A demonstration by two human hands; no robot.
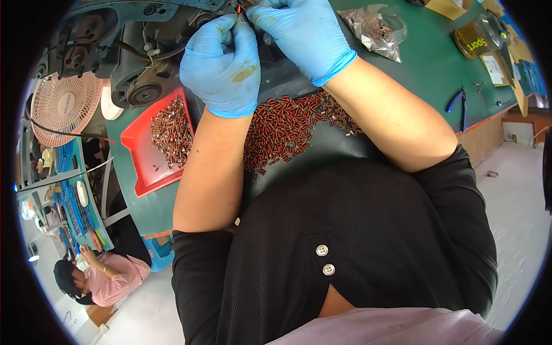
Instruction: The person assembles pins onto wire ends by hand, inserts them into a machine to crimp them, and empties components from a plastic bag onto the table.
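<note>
Red tray (pixel 150 172) of small brown parts (pixel 171 133); both gloved grips, left hand (pixel 221 66), right hand (pixel 305 34), pinching thin wire (pixel 238 11).

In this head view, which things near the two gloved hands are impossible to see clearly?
- Fingertips of the left hand and right hand: cut off by the top edge, so what they pinch is unclear.
- Dark motor assembly: partly hidden behind both gloves.
- Small red-brown parts: too small to identify; the forearms cover some.
- Clear bag: contents blurred.
</note>
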